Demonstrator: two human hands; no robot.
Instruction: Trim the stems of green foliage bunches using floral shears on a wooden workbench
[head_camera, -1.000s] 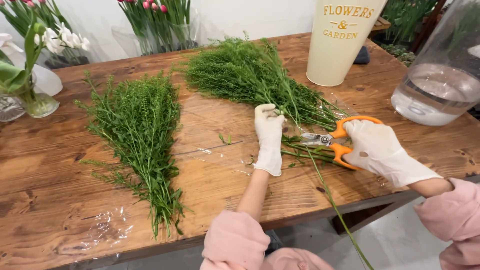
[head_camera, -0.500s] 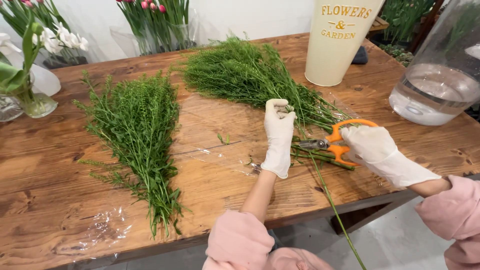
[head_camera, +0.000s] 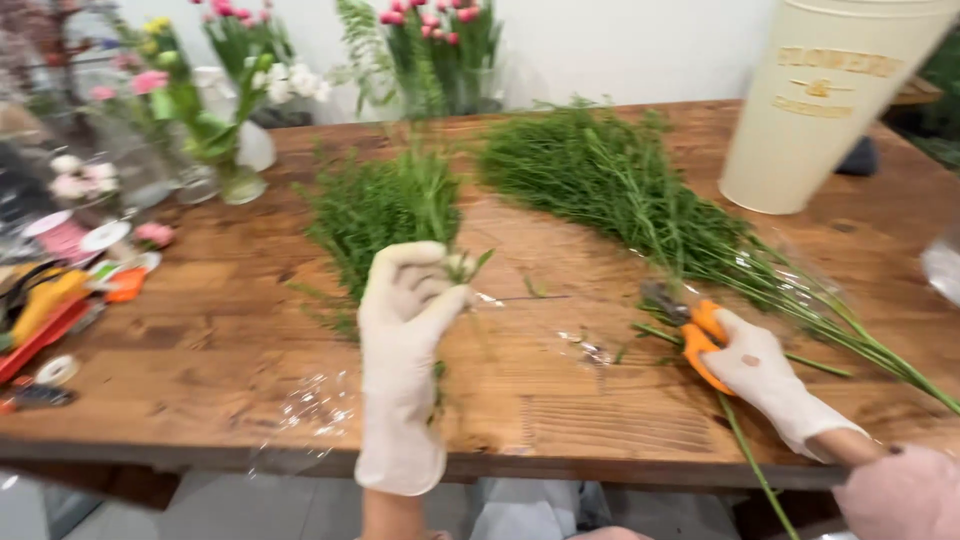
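My left hand (head_camera: 410, 310), in a white glove, is raised over the wooden table (head_camera: 220, 340) and pinches a thin green stem (head_camera: 435, 205) that stands up from its fingers. It hovers in front of the left pile of cut greenery (head_camera: 375, 215). My right hand (head_camera: 760, 375), also gloved, rests on the table at the right and grips orange-handled scissors (head_camera: 695, 335). The scissors lie against the stem ends of the larger green bunch (head_camera: 640, 195), which fans out toward the back.
A tall cream metal bucket (head_camera: 825, 105) stands at the back right. Vases with pink and white flowers (head_camera: 230, 95) line the back left. Orange tools and tape (head_camera: 60, 305) sit at the left edge. Crumpled clear film (head_camera: 315, 410) lies near the front edge.
My left hand has lifted a stem away from the right bunch and carried it left toward the other pile. The view has swung left. My right hand stays on the scissors.
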